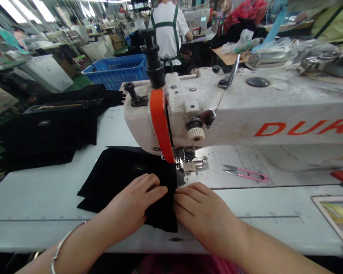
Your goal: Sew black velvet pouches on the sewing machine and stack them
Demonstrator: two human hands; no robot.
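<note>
A black fabric piece (pixel 111 171) with a small dark label (pixel 139 168) lies folded in layers on the sewing table. Its right edge runs up to the needle area (pixel 190 163) of a white sewing machine (pixel 234 108). My left hand (pixel 134 199) rests on the fabric below the label, its fingers curled and gripping the cloth. At the right edge of the same piece, my right hand (pixel 202 209) has its fingers closed on the border; its thumb is hidden. Pink thread snips (pixel 253 175) lie to the right of the needle.
A stack of black fabric pieces (pixel 57 125) sits at the left end of the table (pixel 25 194). Beyond it stands a blue basket (pixel 117 70), near a person (pixel 167 34) with their back turned. Metal and plastic items (pixel 271 57) rest behind the machine arm.
</note>
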